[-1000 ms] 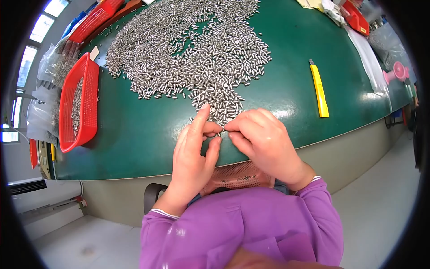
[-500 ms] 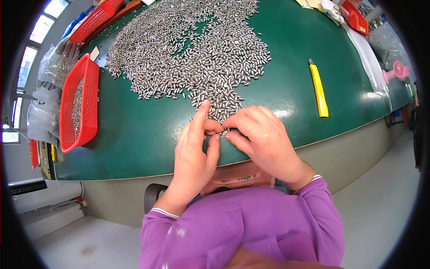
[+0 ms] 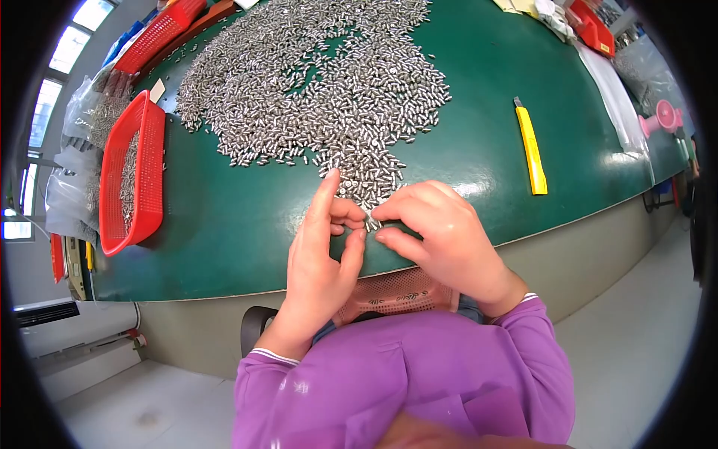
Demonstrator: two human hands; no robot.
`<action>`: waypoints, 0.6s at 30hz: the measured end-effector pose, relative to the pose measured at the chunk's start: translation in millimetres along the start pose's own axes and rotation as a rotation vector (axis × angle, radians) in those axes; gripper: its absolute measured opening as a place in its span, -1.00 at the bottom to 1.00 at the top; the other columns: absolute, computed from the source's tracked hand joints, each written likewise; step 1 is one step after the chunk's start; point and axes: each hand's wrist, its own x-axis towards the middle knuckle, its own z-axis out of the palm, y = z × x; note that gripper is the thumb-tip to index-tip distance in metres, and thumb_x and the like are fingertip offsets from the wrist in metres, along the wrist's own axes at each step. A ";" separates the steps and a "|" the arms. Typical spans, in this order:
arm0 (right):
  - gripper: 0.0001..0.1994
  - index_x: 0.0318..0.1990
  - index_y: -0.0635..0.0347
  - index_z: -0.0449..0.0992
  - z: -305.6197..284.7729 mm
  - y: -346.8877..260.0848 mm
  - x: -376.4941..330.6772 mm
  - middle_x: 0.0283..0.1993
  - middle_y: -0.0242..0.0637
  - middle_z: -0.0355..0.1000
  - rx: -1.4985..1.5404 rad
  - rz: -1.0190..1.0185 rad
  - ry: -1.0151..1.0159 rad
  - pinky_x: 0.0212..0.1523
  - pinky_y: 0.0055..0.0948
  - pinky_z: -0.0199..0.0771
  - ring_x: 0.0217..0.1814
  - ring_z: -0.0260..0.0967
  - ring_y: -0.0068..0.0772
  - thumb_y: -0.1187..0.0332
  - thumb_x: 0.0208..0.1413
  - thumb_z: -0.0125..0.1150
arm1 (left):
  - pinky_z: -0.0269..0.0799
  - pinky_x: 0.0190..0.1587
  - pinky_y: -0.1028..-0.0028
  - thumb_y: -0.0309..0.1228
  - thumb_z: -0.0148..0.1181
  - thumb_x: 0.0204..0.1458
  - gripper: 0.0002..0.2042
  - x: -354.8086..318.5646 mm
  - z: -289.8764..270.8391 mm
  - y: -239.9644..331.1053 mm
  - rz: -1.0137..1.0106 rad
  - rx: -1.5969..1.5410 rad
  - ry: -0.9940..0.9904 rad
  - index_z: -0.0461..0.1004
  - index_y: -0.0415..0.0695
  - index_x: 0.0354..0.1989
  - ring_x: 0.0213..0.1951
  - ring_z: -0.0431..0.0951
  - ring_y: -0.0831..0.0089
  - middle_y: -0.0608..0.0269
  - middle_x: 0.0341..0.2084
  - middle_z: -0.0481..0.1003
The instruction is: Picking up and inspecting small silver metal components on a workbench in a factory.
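- From where I'm standing, a broad heap of small silvery metal pins (image 3: 254, 105) is covering the far middle of the green tabletop (image 3: 224, 224), a narrow tongue of it reaching toward the near edge.
- A few loose pins (image 3: 373, 224) are lying between the fingertips, at the near end of that tongue.
- Left hand (image 3: 313, 254): forefinger is pointing far, other fingers are curling in, thumb is standing a little apart from them, beside the loose pins.
- Right hand (image 3: 446, 228): thumb and forefinger are bending toward the same pins with a gap showing between them. I cannot tell whether either hand is pinching a pin.
- A pink mesh basket (image 3: 385, 284) is sitting below the near edge, in front of the purple shirt (image 3: 449, 359), with some pins inside.
- A red plastic basket (image 3: 153, 187) is holding more pins at left; a yellow utility knife (image 3: 532, 153) is lying well apart at right.
- Risk, my judgement: pins are looking smooth and tapered, so an uneven squeeze could be shooting one away.
- Also: a careless sweep could be sending pins over the edge, perhaps missing the pink basket.
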 end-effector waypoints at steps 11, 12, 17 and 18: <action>-0.89 -0.35 0.17 0.52 -0.9 -1.3 1.3 -0.34 -0.29 0.39 -0.042 0.045 0.038 -0.22 -0.24 0.37 -0.26 0.35 -0.18 0.45 -0.04 0.34 | 0.46 -0.17 0.38 -0.72 0.24 -0.04 -0.25 2.6 0.0 2.7 -0.010 -0.020 -0.056 0.10 -0.23 0.39 -0.28 0.53 0.36 0.22 -0.34 0.52; -0.89 -0.35 0.17 0.52 -0.1 -1.1 1.4 -0.34 -0.29 0.39 -0.041 0.044 0.038 -0.22 -0.24 0.37 -0.26 0.35 -0.18 0.45 -0.04 0.34 | 0.46 -0.17 0.38 -0.72 0.24 -0.04 -0.25 2.5 -0.1 2.7 -0.010 -0.019 -0.055 0.10 -0.23 0.39 -0.28 0.53 0.36 0.22 -0.34 0.52; -0.85 -0.37 0.14 0.49 2.5 -0.3 0.4 -0.33 -0.31 0.38 -0.055 0.043 0.049 -0.25 -0.24 0.35 -0.27 0.33 -0.18 0.44 -0.09 0.37 | 0.44 -0.18 0.36 -0.71 0.25 -0.05 -0.27 0.7 0.8 1.7 -0.050 -0.036 -0.058 0.13 -0.21 0.37 -0.28 0.52 0.36 0.25 -0.36 0.54; -0.85 -0.37 0.14 0.49 2.3 -0.2 0.3 -0.33 -0.31 0.38 -0.056 0.043 0.050 -0.25 -0.24 0.35 -0.27 0.33 -0.18 0.44 -0.09 0.37 | 0.44 -0.18 0.36 -0.71 0.25 -0.05 -0.27 0.4 0.5 1.9 -0.049 -0.036 -0.058 0.13 -0.21 0.37 -0.28 0.52 0.36 0.25 -0.36 0.54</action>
